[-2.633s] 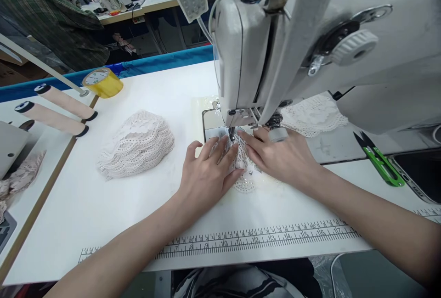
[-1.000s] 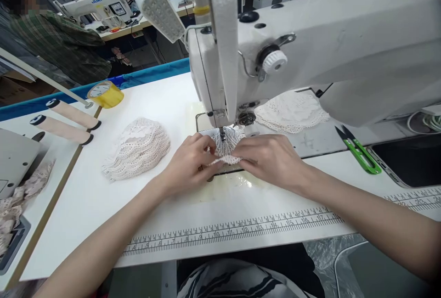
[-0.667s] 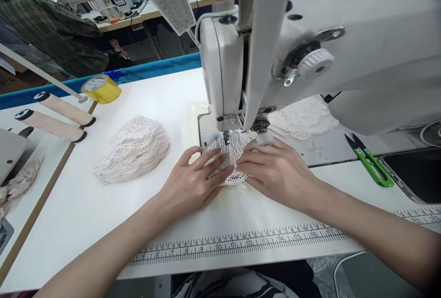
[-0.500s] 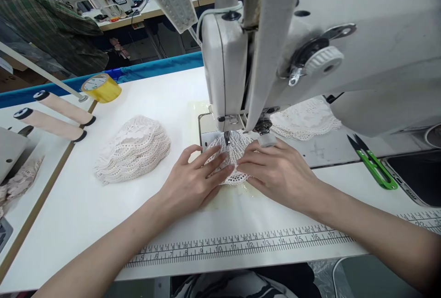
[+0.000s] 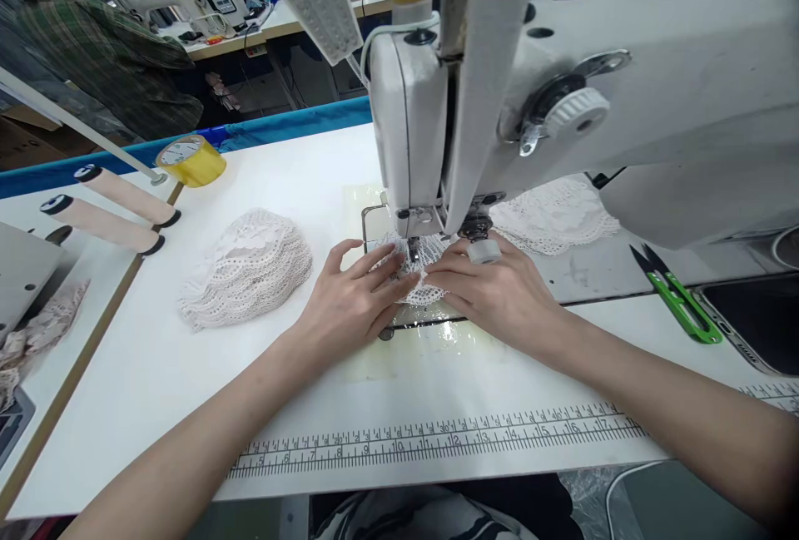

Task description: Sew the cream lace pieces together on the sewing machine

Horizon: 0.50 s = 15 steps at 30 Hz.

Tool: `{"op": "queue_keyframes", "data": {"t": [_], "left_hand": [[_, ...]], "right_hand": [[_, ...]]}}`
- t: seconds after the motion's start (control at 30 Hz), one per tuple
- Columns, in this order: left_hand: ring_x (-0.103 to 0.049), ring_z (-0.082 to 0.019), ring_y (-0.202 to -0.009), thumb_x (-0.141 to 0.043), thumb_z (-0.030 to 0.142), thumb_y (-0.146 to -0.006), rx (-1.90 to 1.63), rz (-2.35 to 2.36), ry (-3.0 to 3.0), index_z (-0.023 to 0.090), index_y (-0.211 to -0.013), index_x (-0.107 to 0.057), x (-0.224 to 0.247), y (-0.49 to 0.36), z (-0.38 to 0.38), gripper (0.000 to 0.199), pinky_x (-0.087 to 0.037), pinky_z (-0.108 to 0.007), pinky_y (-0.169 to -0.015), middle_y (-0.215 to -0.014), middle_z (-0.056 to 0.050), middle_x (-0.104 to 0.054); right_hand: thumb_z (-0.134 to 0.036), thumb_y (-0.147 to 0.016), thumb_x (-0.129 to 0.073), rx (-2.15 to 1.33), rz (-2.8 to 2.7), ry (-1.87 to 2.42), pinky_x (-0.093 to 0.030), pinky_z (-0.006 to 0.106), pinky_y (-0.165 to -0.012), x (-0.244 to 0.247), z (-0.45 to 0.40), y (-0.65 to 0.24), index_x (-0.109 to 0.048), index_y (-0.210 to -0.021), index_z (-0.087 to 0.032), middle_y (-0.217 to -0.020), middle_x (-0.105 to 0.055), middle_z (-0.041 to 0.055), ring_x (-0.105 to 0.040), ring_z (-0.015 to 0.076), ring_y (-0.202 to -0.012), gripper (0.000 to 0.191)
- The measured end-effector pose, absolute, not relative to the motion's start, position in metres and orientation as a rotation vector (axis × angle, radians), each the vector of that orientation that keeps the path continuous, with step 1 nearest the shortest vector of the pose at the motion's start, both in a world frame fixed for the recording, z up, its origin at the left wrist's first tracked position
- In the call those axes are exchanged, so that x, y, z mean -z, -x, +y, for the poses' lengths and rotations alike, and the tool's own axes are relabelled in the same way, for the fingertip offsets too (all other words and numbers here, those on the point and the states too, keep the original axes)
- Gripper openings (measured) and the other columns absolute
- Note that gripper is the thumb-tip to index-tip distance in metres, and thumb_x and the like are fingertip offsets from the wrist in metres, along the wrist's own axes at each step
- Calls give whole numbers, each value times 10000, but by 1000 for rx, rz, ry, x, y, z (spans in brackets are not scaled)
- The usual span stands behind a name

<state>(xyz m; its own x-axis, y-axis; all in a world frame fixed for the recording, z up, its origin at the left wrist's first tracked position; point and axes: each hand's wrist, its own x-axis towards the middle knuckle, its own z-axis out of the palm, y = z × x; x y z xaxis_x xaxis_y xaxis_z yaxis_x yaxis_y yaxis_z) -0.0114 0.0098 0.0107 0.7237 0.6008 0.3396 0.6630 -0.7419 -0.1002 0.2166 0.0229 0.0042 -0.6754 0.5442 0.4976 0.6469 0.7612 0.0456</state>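
Note:
A white lace piece [image 5: 427, 291] lies under the presser foot [image 5: 413, 250] of a white sewing machine [image 5: 409, 124]. My left hand [image 5: 355, 294] rests on the lace's left side, fingers spread and nearly flat. On the other side my right hand [image 5: 499, 286] has its fingers bent together at the lace's right edge, thumb tucked below. Parts of the lace are covered by both hands and the machine head. To the left of my left hand sits a pile of lace pieces [image 5: 246, 270]. More white lace [image 5: 555, 215] lies behind the needle area, under the machine arm.
Green-handled thread snips [image 5: 680, 303] and a phone [image 5: 755, 315] lie at the right. A printed ruler [image 5: 437, 438] runs along the front edge. Thread cones [image 5: 103, 224] and yellow tape [image 5: 191, 161] stand at the left. Beyond, a person in a plaid shirt [image 5: 112, 57] is near another sewing machine.
The lace and both hands have moved a little away from me, toward the needle. More of the metal plate's front edge shows. The view has shifted slightly.

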Motion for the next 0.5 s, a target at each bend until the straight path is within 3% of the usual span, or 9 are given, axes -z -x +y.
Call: {"op": "queue_keyframes", "data": {"t": [0.13, 0.3, 0.5], "left_hand": [[-566, -236, -1235, -498, 221, -963, 424, -1054, 2681, 252, -1225, -621, -11, 10, 12, 291, -324, -482, -1031, -1262, -51, -668], [-647, -207, -1096, -526, 180, -942, 527, -1028, 2634, 189, -1179, -644, -9, 1, -1, 265, -363, -443, -1025, -1189, -56, -705], [-659, -205, -1106, -532, 182, -940, 518, -1001, 2638, 131, -1159, -651, -6, -4, -16, 255, -381, -438, -1074, -1162, -87, -715]], "right_hand": [[-48, -866, -529, 303, -2511, 937, -380, 338, -800, -2, 28, -217, -726, -894, -208, -913, -756, 11, -630, 190, -872, 256], [-92, -906, -517, 388, -2501, 887, -373, 375, -881, -4, 23, -217, -732, -943, -206, -901, -757, 12, -620, 196, -846, 246], [-94, -918, -511, 473, -2519, 812, -377, 380, -865, -8, 16, -217, -733, -953, -197, -953, -757, 10, -610, 172, -765, 247]]}}
